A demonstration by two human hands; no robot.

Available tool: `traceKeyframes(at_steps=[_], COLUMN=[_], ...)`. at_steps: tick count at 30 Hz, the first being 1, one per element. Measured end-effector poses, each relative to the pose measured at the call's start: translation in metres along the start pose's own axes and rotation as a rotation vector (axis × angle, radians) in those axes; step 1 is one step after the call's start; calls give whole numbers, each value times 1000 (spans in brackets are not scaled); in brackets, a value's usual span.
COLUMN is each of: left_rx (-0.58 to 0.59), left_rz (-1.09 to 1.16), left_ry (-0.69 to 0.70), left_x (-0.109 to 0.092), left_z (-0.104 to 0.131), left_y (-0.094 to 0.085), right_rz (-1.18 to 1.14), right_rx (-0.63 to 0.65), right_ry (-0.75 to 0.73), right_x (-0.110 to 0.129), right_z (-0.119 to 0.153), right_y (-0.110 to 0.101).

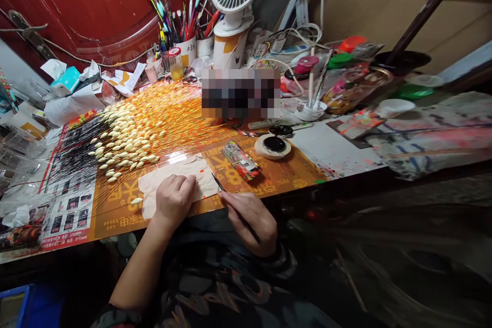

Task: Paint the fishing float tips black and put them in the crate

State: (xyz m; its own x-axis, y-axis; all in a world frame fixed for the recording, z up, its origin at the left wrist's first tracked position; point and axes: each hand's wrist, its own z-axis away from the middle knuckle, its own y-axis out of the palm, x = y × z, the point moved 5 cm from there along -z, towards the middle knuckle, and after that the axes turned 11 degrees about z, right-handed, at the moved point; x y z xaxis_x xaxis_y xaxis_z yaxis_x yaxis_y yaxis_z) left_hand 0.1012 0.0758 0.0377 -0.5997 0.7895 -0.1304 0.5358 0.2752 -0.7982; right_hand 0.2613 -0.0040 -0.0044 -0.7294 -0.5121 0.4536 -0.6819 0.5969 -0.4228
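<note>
Right hand (pixel 251 220) low centre pinches a thin brush (pixel 230 202), fingers closed round the shaft; long axis runs lower right to upper left, tip pointing at the pale cloth (pixel 180 174); left hand (pixel 175 200) rests loosely curled on that cloth, gripping nothing; floats (pixel 123 138) fan out upper left, ink dish (pixel 273 145) just right of centre; I'd say keep the grip light and load little paint.

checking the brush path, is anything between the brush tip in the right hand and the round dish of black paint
Yes. The right hand holds the thin brush, and a small patterned box lies on the table between its tip and the black paint dish.
</note>
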Motion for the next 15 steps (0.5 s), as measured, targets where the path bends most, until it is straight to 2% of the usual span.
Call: traceKeyframes(at_steps=[15], left_rx=[24], left_rz=[0], left_ry=[-11], left_x=[0], left_z=[1], left_y=[2], right_rz=[-54], right_rx=[-3], right_ry=[-19], right_x=[7], right_z=[1], right_y=[2])
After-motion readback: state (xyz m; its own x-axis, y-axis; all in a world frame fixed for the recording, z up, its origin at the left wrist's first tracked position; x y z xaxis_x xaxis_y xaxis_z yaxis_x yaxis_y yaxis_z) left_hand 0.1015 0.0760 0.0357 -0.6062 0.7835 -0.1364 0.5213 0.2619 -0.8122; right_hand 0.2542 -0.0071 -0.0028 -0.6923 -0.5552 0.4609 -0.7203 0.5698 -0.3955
